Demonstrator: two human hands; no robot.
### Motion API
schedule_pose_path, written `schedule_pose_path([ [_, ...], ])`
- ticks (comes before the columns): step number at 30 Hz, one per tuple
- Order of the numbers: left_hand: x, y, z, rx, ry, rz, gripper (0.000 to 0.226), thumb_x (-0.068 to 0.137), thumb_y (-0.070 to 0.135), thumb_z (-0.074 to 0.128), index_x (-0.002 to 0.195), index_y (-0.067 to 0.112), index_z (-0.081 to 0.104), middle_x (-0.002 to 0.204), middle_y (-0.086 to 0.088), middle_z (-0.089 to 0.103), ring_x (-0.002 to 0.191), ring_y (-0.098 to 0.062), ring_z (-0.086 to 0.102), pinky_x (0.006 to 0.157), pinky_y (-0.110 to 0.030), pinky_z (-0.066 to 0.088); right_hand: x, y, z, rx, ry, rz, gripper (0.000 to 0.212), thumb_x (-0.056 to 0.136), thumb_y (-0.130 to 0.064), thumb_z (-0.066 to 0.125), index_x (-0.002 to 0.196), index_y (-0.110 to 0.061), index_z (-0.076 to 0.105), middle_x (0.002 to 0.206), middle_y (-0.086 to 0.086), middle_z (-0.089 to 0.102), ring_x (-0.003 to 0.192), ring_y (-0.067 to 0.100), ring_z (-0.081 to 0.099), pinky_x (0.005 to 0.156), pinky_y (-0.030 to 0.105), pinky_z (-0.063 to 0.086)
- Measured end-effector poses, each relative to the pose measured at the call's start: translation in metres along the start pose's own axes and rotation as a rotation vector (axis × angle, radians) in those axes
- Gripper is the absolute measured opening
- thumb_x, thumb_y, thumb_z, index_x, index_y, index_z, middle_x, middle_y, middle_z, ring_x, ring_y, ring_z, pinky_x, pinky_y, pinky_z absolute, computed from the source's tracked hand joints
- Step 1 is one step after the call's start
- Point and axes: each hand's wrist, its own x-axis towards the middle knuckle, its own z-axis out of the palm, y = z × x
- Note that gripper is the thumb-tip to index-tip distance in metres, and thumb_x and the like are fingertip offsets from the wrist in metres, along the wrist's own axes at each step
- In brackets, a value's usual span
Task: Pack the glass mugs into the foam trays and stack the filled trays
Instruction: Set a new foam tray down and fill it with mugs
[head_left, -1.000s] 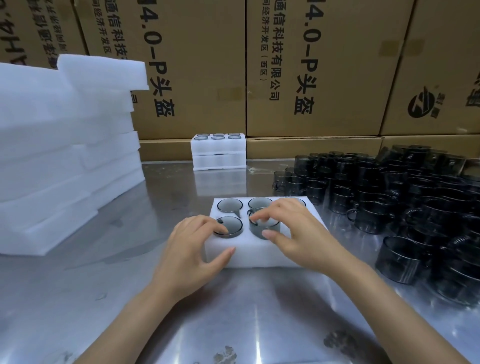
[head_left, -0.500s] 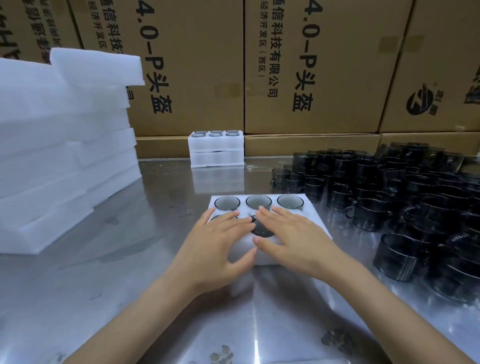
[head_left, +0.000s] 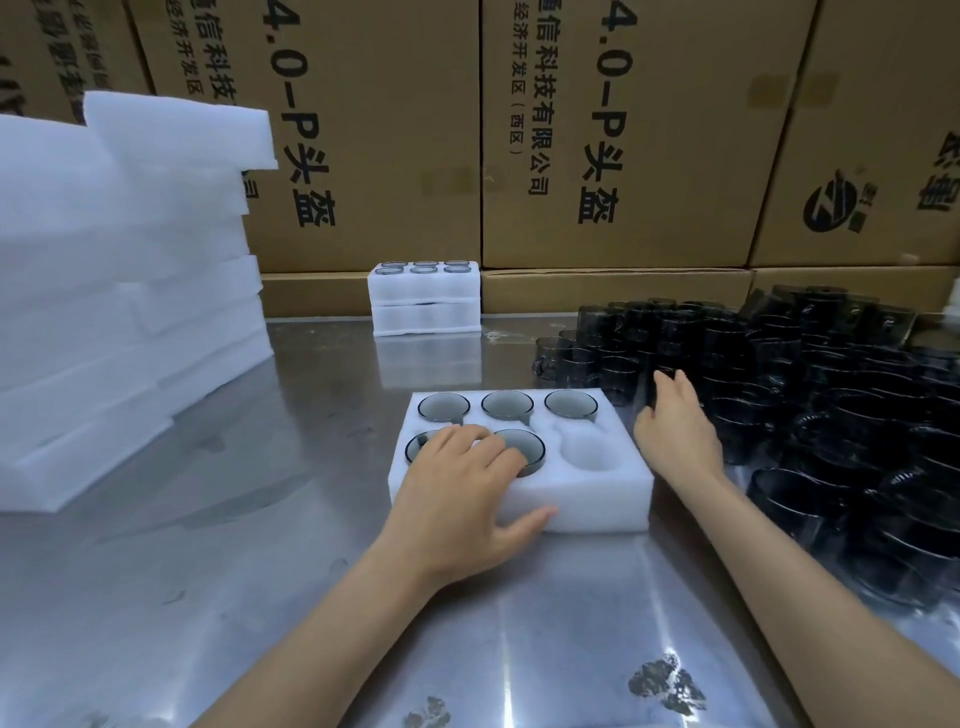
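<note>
foam tray (head_left: 587, 499) on steel table (head_left: 260, 519) — 5 smoky mugs seated, front-right pocket (head_left: 589, 457) vacant. left hand (head_left: 462, 493) flat, fingers straight, pressing tray's front-left. right hand (head_left: 672, 431) extended, fingers loose, holding nothing, touching loose mug pile (head_left: 810, 395). step: fetching mug 6 — next needs 1 mug gripped, lowered into pocket.

The right hand (head_left: 675, 431) is off the foam tray (head_left: 587, 493) and now reaches the loose mugs (head_left: 779, 395) beside it, uncovering the empty pocket (head_left: 589, 449) just right of the left hand (head_left: 462, 493).
</note>
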Motion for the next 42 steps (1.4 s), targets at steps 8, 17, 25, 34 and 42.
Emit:
schedule_pose_path([
  [8, 0.004, -0.001, -0.003, 0.011, 0.026, 0.013, 0.037, 0.070, 0.050, 0.076, 0.072, 0.014, 0.066, 0.067, 0.003, 0.060, 0.071, -0.025, 0.059, 0.077, -0.035, 0.048, 0.007, 0.004, 0.008, -0.198, 0.109, -0.040, 0.044, 0.095, -0.015, 0.049, 0.137, -0.010, 0.038, 0.135, 0.011, 0.035, 0.109, 0.033, 0.049, 0.071, 0.036, 0.036],
  [17, 0.003, -0.005, -0.007, 0.094, 0.031, -0.006, 0.038, 0.067, 0.047, 0.080, 0.067, 0.011, 0.066, 0.064, 0.001, 0.062, 0.070, -0.025, 0.062, 0.079, -0.044, 0.053, -0.002, -0.005, -0.008, -0.097, 0.190, -0.112, 0.016, 0.096, -0.025, 0.050, 0.100, -0.016, 0.063, 0.108, 0.004, 0.054, 0.088, 0.030, 0.053, 0.068, 0.034, 0.036],
  [25, 0.001, -0.010, -0.008, 0.111, 0.031, -0.047, 0.039, 0.066, 0.046, 0.081, 0.064, 0.011, 0.062, 0.063, 0.001, 0.060, 0.069, -0.025, 0.061, 0.074, -0.041, 0.053, -0.041, -0.035, -0.034, 0.367, 0.204, -0.537, 0.017, 0.090, -0.032, 0.058, 0.077, -0.021, 0.053, 0.074, -0.008, 0.054, 0.068, 0.008, 0.052, 0.062, 0.032, 0.042],
  [34, 0.000, -0.013, -0.005, 0.074, 0.040, -0.050, 0.041, 0.065, 0.050, 0.079, 0.064, 0.012, 0.062, 0.062, 0.002, 0.059, 0.066, -0.023, 0.059, 0.071, -0.035, 0.050, -0.062, -0.036, -0.029, -0.150, -0.032, -0.787, 0.022, 0.093, -0.040, 0.045, 0.086, -0.019, 0.049, 0.093, -0.011, 0.041, 0.090, 0.009, 0.034, 0.054, 0.025, 0.029],
  [42, -0.002, -0.011, -0.007, 0.051, 0.001, -0.082, 0.039, 0.068, 0.050, 0.078, 0.069, 0.013, 0.065, 0.066, 0.002, 0.061, 0.072, -0.024, 0.060, 0.073, -0.033, 0.047, -0.059, -0.033, -0.022, 0.051, -0.118, -0.633, 0.036, 0.084, -0.057, 0.038, 0.078, -0.024, 0.049, 0.120, -0.024, 0.039, 0.099, 0.002, 0.046, 0.070, 0.032, 0.042],
])
